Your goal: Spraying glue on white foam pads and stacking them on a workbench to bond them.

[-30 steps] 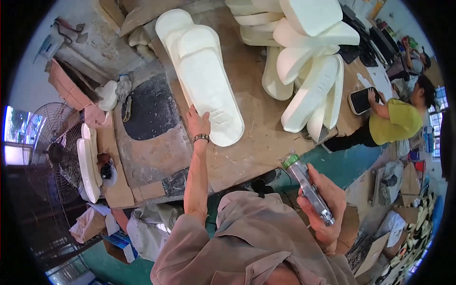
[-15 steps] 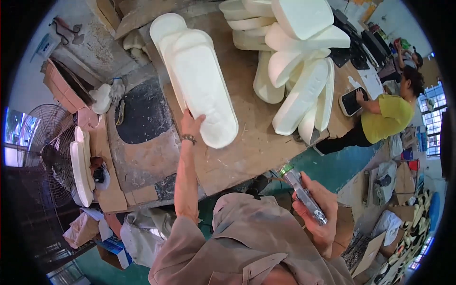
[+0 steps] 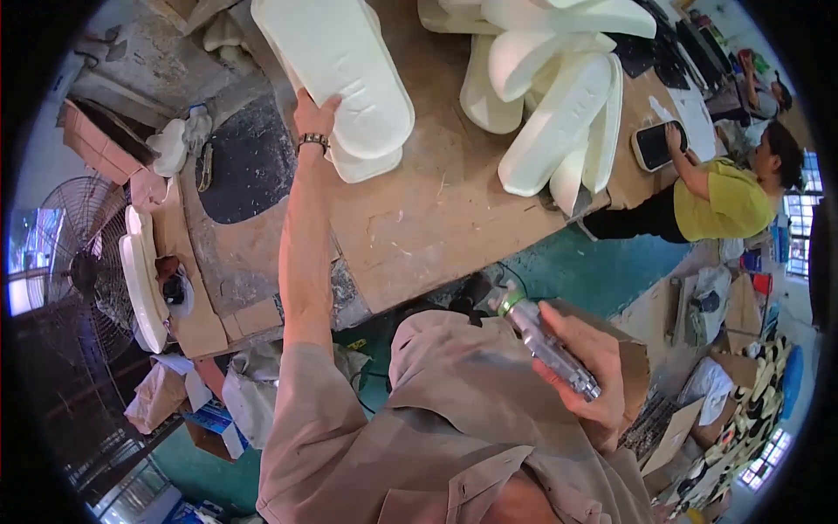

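My left hand (image 3: 312, 120) reaches forward to the near left side of a long, cream-white foam pad (image 3: 353, 74), thumb on top and fingers at its edge. That pad lies on at least one similar pad (image 3: 371, 166), whose rounded end shows beneath it. Held in front of my body, clear of the table, my right hand (image 3: 594, 362) is wrapped round a silver cylindrical hand tool (image 3: 550, 349) with a green collar. The tool's head points up and left.
A heap of cream foam pads (image 3: 554, 127) sits on the cardboard-covered table (image 3: 436, 227). Left are a black mat (image 3: 249, 162), more pads (image 3: 144, 275) and a fan (image 3: 83, 271). A person in yellow (image 3: 720, 201) touches a black-topped object (image 3: 659, 147) at right.
My left hand and the foam pad have moved farther away, and the pad beneath now shows at the near end. My view has shifted too. The right hand still grips the tool.
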The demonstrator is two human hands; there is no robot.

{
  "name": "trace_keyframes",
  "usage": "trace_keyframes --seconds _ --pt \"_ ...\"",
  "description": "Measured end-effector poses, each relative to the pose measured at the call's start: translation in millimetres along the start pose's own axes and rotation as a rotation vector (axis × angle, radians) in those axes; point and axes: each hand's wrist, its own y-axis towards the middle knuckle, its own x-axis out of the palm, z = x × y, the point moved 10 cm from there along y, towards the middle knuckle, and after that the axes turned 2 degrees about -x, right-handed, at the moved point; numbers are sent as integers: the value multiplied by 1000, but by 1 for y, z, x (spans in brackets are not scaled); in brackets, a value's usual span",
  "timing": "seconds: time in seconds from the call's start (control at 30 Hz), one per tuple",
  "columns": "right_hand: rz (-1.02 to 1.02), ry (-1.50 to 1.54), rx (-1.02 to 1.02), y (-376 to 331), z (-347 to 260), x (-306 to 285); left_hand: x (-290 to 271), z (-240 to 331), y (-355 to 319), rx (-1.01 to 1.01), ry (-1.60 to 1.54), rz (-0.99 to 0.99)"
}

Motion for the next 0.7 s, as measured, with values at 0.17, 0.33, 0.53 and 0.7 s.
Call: trace_keyframes --seconds 0.17,0.33,0.53,0.7 --pt "106 -74 127 5 13 -14 1 -4 -4 1 24 -39" --pt "26 -70 49 2 7 -11 2 -3 0 -5 51 -26" --pt "64 -1 93 7 11 -6 0 -10 -2 -34 33 -54" --pt "78 -34 70 14 1 -6 1 -7 0 13 -12 -59"
